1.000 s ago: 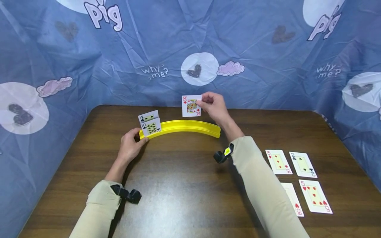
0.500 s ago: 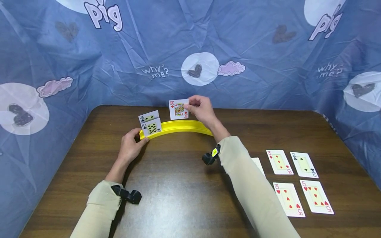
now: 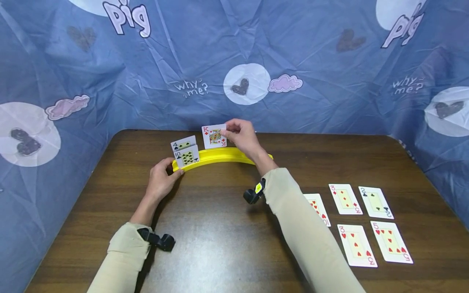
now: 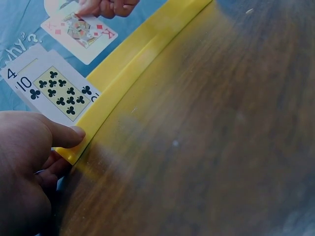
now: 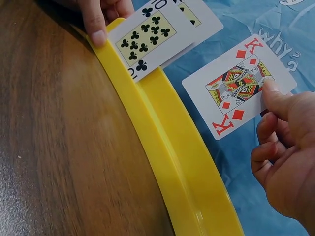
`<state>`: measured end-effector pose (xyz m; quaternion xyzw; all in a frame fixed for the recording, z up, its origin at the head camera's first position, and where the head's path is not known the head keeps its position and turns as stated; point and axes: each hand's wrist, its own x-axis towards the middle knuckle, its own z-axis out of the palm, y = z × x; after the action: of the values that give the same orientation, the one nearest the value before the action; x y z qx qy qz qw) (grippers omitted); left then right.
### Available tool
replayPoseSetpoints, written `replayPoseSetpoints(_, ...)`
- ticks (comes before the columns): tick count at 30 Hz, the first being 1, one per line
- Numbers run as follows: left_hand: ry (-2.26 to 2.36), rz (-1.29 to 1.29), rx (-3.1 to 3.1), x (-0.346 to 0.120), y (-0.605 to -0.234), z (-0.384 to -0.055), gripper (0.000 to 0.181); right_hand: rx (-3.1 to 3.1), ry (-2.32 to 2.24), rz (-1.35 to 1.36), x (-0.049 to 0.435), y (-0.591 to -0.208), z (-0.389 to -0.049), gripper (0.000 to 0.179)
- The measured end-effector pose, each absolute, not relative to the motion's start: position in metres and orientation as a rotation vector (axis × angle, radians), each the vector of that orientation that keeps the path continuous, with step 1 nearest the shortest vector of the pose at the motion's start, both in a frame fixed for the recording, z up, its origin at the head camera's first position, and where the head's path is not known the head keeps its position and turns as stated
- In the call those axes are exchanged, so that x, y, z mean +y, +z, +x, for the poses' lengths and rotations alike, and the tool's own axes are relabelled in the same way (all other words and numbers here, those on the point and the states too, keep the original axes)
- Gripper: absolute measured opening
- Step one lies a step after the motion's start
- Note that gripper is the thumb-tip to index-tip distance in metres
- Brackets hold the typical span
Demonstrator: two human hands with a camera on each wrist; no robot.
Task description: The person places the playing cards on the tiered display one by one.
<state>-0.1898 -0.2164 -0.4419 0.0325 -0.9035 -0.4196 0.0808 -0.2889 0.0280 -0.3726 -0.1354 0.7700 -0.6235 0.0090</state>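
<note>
A curved yellow card holder [image 3: 227, 156] stands toward the back of the table. My left hand [image 3: 160, 179] grips its left end, thumb in front and fingers behind, as the left wrist view shows. Near that end, the ten of clubs [image 3: 187, 156] stands in the holder, and the four of spades [image 3: 183, 142] rises behind it, partly covered. Between thumb and fingers my right hand [image 3: 243, 136] pinches the king of diamonds [image 3: 214, 136] by its right side. That card is upright, just above and behind the holder's rear edge, to the right of the two standing cards.
Face up on the wooden table [image 3: 205, 228] at the right lie the three of diamonds [image 3: 345, 199], two of clubs [image 3: 376, 202], three of hearts [image 3: 357, 245] and five of hearts [image 3: 391, 242]. Another red heart card [image 3: 318, 206] is partly under my right sleeve. A blue cloth [image 3: 154, 110] hangs behind.
My right hand has moved left and slightly down with the king of diamonds, closer to the ten of clubs. My left hand stays on the holder's end.
</note>
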Motion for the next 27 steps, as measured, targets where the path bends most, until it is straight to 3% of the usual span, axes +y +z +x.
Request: replayPoseSetpoints(27,-1.258,0.089,-2.703,-0.217,-0.442,-0.19,0.032,2.374,-1.921,-0.397,0.017,-0.385,-0.29,0.018)
